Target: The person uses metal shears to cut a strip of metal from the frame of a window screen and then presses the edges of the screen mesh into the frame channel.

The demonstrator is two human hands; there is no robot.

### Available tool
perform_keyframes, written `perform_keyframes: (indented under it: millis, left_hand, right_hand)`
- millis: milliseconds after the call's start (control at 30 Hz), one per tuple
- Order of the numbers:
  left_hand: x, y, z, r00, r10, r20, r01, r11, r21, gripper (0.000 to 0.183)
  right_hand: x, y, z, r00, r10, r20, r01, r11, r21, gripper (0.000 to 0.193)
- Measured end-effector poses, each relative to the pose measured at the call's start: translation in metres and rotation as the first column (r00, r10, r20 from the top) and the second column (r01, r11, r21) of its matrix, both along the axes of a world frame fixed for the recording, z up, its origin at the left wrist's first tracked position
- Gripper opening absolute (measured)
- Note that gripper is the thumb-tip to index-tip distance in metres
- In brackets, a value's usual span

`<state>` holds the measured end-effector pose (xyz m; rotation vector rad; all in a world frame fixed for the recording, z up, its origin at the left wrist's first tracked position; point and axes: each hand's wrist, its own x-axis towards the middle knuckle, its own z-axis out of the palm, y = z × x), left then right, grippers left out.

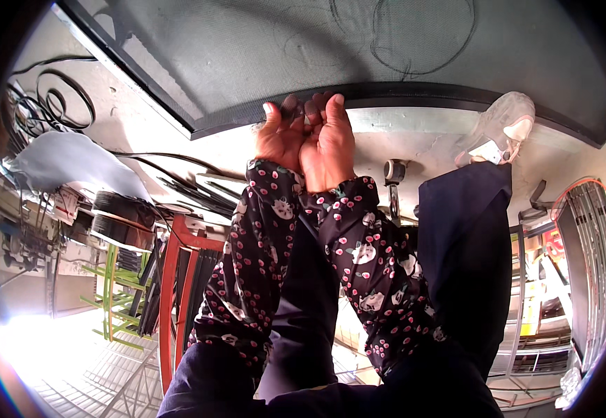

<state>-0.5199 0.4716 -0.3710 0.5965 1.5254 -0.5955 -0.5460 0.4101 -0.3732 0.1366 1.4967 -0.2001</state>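
Observation:
My left hand [280,139] and my right hand [329,143] are side by side, palms up, thumbs outward, at the near edge of a large black-framed mesh screen [247,63]. The fingers of both hands are curled in and darkened with dirt, overlapping the black frame bar [407,92]. Whatever they grip, if anything, is hidden. Thin black cord [425,72] is looped on the mesh. Both my forearms wear dark floral sleeves [373,272].
My right shoe [505,129] rests by the frame's near side. A short tool with a round dark head [394,172] lies near my right forearm. Left are coiled black cord [70,104], a grey-white sheet [80,164], a black spool [118,216] and a red metal stand [171,292].

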Motion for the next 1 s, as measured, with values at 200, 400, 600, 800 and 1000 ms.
perform_keyframes:
  millis: [200, 400, 600, 800, 1000]
  left_hand:
    - [-0.003, 0.015, -0.015, 0.993, -0.037, 0.113, 0.031, 0.998, 0.053, 0.035]
    - [-0.01, 0.018, -0.028, 0.995, -0.009, 0.099, -0.002, 0.994, 0.111, 0.03]
    - [-0.015, 0.004, -0.02, 0.988, -0.087, 0.13, 0.092, 0.995, -0.032, 0.042]
    - [-0.01, 0.011, -0.022, 0.969, -0.153, 0.195, 0.179, 0.976, -0.122, 0.039]
    - [-0.005, 0.048, -0.041, 0.978, 0.178, 0.106, -0.195, 0.964, 0.18, 0.057]
  right_hand:
    - [-0.007, 0.003, -0.014, 0.998, -0.029, 0.06, 0.025, 0.997, 0.066, 0.021]
    - [-0.015, -0.019, -0.012, 0.974, -0.167, 0.154, 0.146, 0.979, 0.141, 0.028]
    - [-0.015, -0.014, -0.007, 0.948, -0.305, 0.092, 0.284, 0.941, 0.186, 0.031]
    - [0.001, -0.012, -0.007, 0.987, -0.089, 0.136, 0.071, 0.989, 0.129, 0.032]
    - [-0.004, -0.02, -0.011, 0.997, -0.075, 0.022, 0.068, 0.974, 0.216, 0.031]
